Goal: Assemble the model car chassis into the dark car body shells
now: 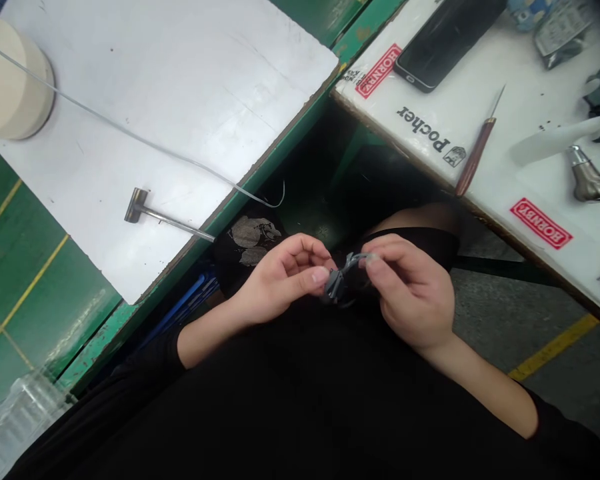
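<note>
Fingertip work is what the head view shows: you hold a small grey part (339, 279) between both hands, low over your lap, in the gap between the two tables. Your left hand (280, 280) pinches its lower end, thumb and forefinger pressed together on the darker, blockier piece. Your right hand (410, 293) clamps its upper end, fingertips closed on the thin, paler strip that angles up to the right. Both grips are shut on the same part, so neither hand is free.

To do this well, keep the left pinch as the anchor and let only the right fingertips move; the piece is small, and I judge that a pull from both sides at once could bend the strip or let it slip onto the dark cloth below, where it would be hard to find. Raise it a little toward the light if you cannot see the joint; from here its detail is too small to read.

Your left wrist is bent inward with the forearm coming from the lower left; your right forearm comes in from the lower right, back of the hand turned up, knuckles curled. The metal tool (165, 217) on the white board lies well apart.
</note>
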### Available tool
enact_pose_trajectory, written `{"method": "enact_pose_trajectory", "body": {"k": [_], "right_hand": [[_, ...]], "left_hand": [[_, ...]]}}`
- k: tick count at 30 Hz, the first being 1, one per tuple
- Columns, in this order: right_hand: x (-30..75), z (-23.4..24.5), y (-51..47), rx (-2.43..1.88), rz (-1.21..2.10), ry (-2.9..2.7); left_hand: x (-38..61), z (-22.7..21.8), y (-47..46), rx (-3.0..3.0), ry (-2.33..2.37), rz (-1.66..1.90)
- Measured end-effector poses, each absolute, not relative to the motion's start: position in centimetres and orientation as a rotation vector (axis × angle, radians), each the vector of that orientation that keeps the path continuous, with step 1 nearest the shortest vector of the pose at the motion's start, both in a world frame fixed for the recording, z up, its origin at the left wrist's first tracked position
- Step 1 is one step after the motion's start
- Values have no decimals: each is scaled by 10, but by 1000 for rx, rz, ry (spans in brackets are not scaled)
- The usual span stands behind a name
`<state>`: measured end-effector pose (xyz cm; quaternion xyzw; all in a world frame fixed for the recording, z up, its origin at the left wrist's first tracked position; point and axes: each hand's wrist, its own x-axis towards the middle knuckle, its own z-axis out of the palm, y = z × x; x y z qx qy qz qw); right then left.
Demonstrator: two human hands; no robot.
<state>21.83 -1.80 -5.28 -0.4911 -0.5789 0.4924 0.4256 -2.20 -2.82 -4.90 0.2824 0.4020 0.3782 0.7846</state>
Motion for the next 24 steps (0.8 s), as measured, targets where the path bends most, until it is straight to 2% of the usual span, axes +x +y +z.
{"method": "enact_pose_trajectory", "body": {"k": [4, 7, 14, 24], "right_hand": [[211, -61, -14, -1347, 1624, -1004], [206, -63, -11, -1327, 1760, -853], [204, -60, -7, -1269, 1962, -682], [207, -60, -6, -1262, 1961, -662]], "left_hand": [[-23, -47, -27, 432, 883, 686], [-23, -46, -25, 390, 885, 668], [-21, -51, -21, 348, 910, 621], [-17, -49, -17, 373, 877, 632]]}}
